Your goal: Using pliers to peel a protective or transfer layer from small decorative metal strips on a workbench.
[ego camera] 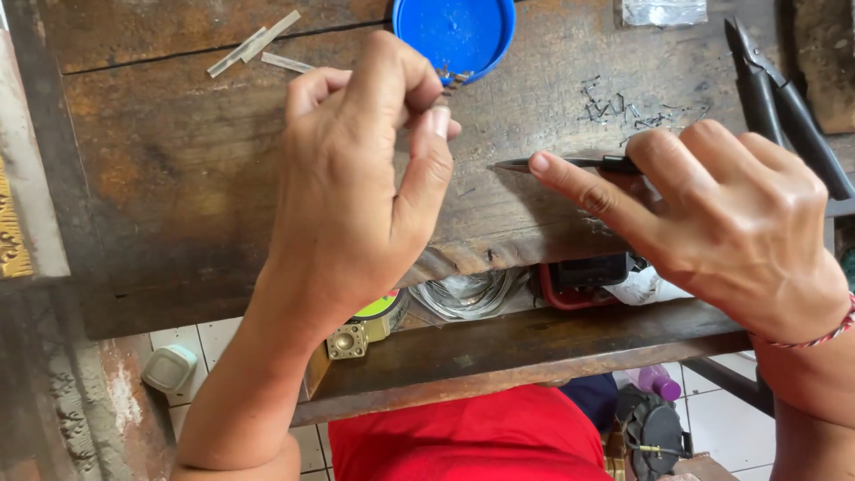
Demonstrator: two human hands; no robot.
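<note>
My left hand (pixel 356 178) is raised over a worn wooden workbench (pixel 178 169), its fingertips pinched on a tiny metal piece (pixel 451 82) just below a blue plastic lid (pixel 456 34). My right hand (pixel 712 214) grips a slim pair of tweezers (pixel 552 164), index finger stretched along it, the point aimed left toward my left thumb. A few tiny dark wire bits (pixel 623 109) lie scattered on the bench above my right hand.
Black pliers (pixel 784 107) lie at the right edge. Three thin metal strips (pixel 258 46) rest at the top left. A clear bag (pixel 663 11) sits at the top. In the open drawer below are a wire coil (pixel 468 294), a red tool (pixel 579 283) and a brass block (pixel 349 340).
</note>
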